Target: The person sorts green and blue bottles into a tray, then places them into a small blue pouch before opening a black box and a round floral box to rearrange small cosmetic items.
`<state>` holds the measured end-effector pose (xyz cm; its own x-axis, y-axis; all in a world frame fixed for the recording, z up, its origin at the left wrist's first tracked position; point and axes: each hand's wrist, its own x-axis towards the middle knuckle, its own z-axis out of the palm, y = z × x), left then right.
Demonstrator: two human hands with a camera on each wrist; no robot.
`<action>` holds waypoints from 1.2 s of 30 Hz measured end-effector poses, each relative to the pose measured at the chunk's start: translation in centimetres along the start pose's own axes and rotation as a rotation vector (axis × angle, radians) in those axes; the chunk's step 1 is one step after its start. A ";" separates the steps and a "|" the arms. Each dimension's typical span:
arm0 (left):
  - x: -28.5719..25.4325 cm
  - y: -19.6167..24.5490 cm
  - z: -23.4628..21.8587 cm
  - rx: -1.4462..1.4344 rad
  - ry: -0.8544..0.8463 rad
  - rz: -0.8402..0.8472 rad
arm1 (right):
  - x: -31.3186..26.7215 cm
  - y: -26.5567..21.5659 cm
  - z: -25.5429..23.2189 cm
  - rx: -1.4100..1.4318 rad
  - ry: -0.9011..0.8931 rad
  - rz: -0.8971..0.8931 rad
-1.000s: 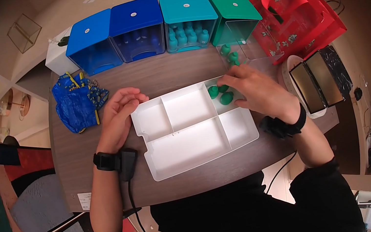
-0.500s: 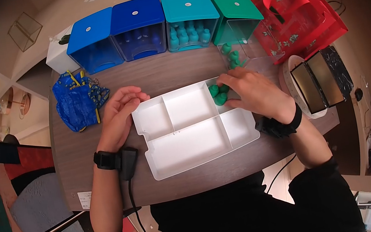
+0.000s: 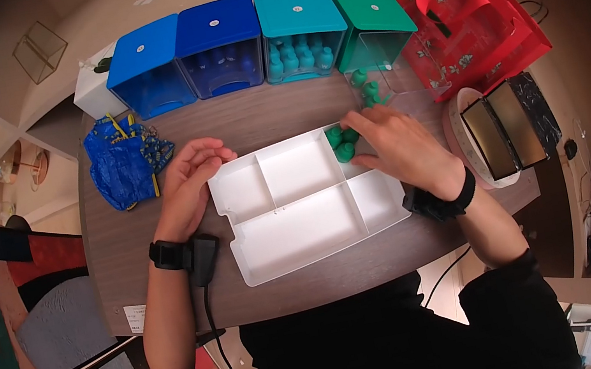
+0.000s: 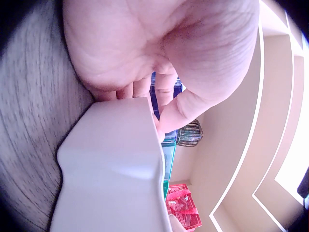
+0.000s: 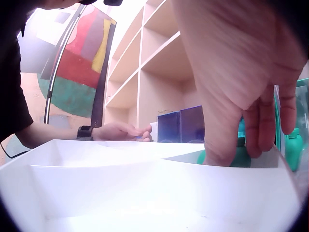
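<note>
The white divided tray lies on the table. Relaxed fingers of my left hand rest at its back left corner; the left wrist view has the thumb by the rim and other fingers partly hidden behind the wall. Over the back right compartment, my right hand holds a green bottle between thumb and fingers, among several green bottles close together. The right wrist view shows green between the thumb and fingers of the right hand. The other compartments hold nothing.
Along the back stand two blue bins, a turquoise bin with bottles and a green bin, its clear front lowered over green bottles. A red bag and round box stand right, a blue bag left.
Green bottles in the back right compartment have shifted left and stand closer together. My right hand has moved slightly left with them. The left hand has stayed at the tray corner.
</note>
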<state>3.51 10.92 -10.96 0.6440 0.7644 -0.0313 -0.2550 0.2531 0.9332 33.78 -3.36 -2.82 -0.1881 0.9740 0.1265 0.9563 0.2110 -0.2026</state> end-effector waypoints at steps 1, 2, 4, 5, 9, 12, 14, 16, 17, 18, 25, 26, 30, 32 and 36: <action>0.0 0.1 0.1 -0.001 0.003 -0.003 | 0.0 0.0 0.1 -0.023 0.008 -0.005; 0.0 0.1 0.1 -0.001 0.003 -0.002 | 0.0 0.0 0.1 -0.024 0.008 -0.005; -0.1 0.1 0.0 -0.004 0.000 -0.012 | 0.1 0.0 0.2 -0.053 -0.010 -0.021; -0.1 0.1 0.0 -0.004 0.000 -0.011 | 0.2 0.0 0.2 -0.053 -0.010 -0.022; 0.0 0.0 0.0 0.003 0.002 -0.005 | 0.3 -0.2 0.4 -0.074 0.004 -0.023; -0.1 0.1 0.1 0.013 0.003 -0.004 | 0.1 -0.1 0.5 -0.076 0.017 -0.027; -0.1 0.1 0.1 0.016 0.010 -0.007 | -0.3 -0.5 -0.2 -0.074 0.019 -0.038; 0.0 -0.1 -0.1 0.012 -0.006 0.010 | -0.9 -1.7 -3.0 -0.051 -0.040 0.019; -0.1 -0.1 -0.1 0.009 -0.001 0.010 | -0.9 -1.9 -4.5 -0.051 -0.043 0.015; 0.0 -0.1 -0.1 0.023 -0.001 0.014 | -0.9 -2.0 -6.1 0.026 0.031 0.024; 0.0 -0.1 0.0 0.014 0.003 0.006 | 3.6 5.8 -10.2 0.161 0.276 0.246; 0.0 -0.2 -0.1 0.016 0.003 0.013 | 4.2 7.5 -9.4 0.107 0.089 0.259; 0.0 -0.1 -0.1 0.004 -0.010 0.017 | 6.0 10.3 -5.6 0.071 -0.380 0.183; -0.1 -0.1 -0.1 0.004 0.001 0.012 | 6.8 10.2 -5.1 0.124 -0.483 0.194; 0.1 -0.2 -0.1 0.020 -0.014 0.012 | 7.3 10.3 -3.1 0.136 -0.586 0.186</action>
<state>3.54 10.95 -11.13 0.6513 0.7587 -0.0153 -0.2485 0.2323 0.9404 42.99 5.66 -0.98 -0.1498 0.8710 -0.4680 0.9551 0.0051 -0.2963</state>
